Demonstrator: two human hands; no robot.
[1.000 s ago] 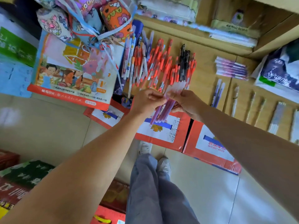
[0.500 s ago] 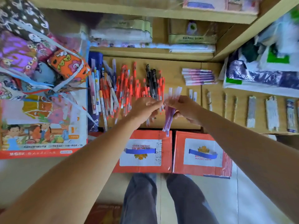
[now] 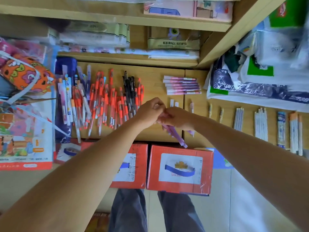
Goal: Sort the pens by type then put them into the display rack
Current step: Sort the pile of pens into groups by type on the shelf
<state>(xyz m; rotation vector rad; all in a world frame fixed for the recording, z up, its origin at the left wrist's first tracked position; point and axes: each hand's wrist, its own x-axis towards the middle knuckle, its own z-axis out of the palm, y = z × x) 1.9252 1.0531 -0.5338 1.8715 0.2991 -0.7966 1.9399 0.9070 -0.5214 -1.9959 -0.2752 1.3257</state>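
My right hand (image 3: 179, 118) grips a bundle of purple pens (image 3: 175, 133) whose ends stick out toward me, over the shelf's front edge. My left hand (image 3: 150, 111) meets it from the left, fingers curled at the top of the bundle, pinching the pens there. On the wooden shelf (image 3: 153, 82) lies a loose heap of orange pens (image 3: 107, 104) with a few black pens (image 3: 128, 87) among them. White and blue pens (image 3: 66, 99) lie at the heap's left. A neat row of pink-purple pens (image 3: 181, 85) lies to the right at the back.
Two red cartons (image 3: 179, 169) stand on the floor below the shelf edge. Single pens and small pen groups (image 3: 260, 124) lie spaced along the shelf's right part. Bags and books (image 3: 25, 131) crowd the left, plastic bags (image 3: 260, 77) the right. My legs are below.
The view has swung up and right over the shelf. The purple bundle, upright between both hands before, now points down toward me, lower over the shelf's front edge.
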